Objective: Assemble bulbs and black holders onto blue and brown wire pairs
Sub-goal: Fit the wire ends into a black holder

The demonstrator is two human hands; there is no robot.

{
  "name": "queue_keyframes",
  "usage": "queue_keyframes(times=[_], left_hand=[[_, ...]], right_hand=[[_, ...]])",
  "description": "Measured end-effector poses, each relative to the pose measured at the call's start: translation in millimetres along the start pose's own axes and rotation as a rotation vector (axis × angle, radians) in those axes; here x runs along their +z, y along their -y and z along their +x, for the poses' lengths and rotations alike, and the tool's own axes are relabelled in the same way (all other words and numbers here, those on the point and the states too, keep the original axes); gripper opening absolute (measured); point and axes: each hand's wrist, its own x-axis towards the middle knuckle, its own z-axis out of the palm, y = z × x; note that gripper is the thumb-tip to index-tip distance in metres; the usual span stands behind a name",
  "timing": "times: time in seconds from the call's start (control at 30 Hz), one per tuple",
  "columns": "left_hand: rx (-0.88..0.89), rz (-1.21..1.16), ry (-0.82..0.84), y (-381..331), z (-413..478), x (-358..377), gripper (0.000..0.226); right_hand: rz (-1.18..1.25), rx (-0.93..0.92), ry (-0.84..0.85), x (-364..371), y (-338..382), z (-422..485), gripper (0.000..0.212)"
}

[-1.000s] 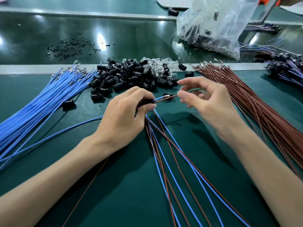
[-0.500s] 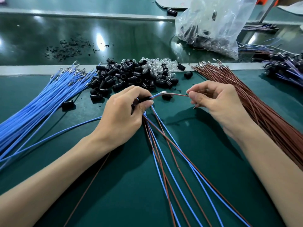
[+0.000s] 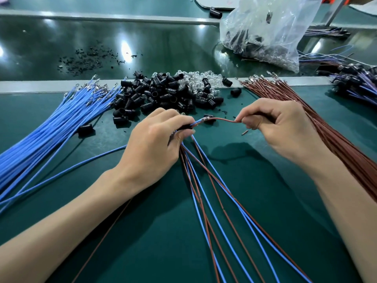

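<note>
Wire pairs [image 3: 193,174], several blue-and-brown, fanned toward the person, nearer than the holder pile [image 3: 163,94]. Left hand [image 3: 155,148] gripped their ends plus one black holder [image 3: 183,128]. Right hand [image 3: 281,127] pinched a brown wire [image 3: 222,120] leading into it. Judged: terminal seating under way, bulk stock unassembled. Blue bundle [image 3: 61,123] left of pile, brown bundle [image 3: 336,139] right, open surface [image 3: 142,242] between. Rail [image 3: 40,86] behind pile limited reach. Finished batch [image 3: 359,82] far right.

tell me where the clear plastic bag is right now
In the head view the clear plastic bag sits at upper right on the far glossy surface, beyond the brown wire bundle.
</note>
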Motion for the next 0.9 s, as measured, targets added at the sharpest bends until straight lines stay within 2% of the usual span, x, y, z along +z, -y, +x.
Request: queue_keyframes(times=[0.3, 0.37, 0.57, 0.73, 0.9], left_hand=[[0.05, 0.048, -0.015, 0.0, -1.4, 0.1, 0.019], [0.053, 0.052, -0.013, 0.7, -1.2, 0.0, 0.019], [0.047, 0.062, 0.0, -0.9, -0.9, 1.2, 0.02], [0.029, 0.048, -0.01, 0.1, -0.4, 1.3, 0.021], [0.027, 0.059, -0.011, -1.0, -0.9, 1.6, 0.02]], right_hand=[[-0.155, -0.079, 0.033, -0.8, 3.8, -1.9, 0.021], [-0.156, -0.061, 0.036, 2.2, 5.4, -2.2, 0.019], [-0.077, 0.095, -0.095, 0.0, 5.3, 0.6, 0.019], [-0.09, 0.115, -0.042, 13.2, 7.3, -1.7, 0.021], [-0.172, 0.121, -0.096, 6.1, 4.0, 1.2, 0.018]])
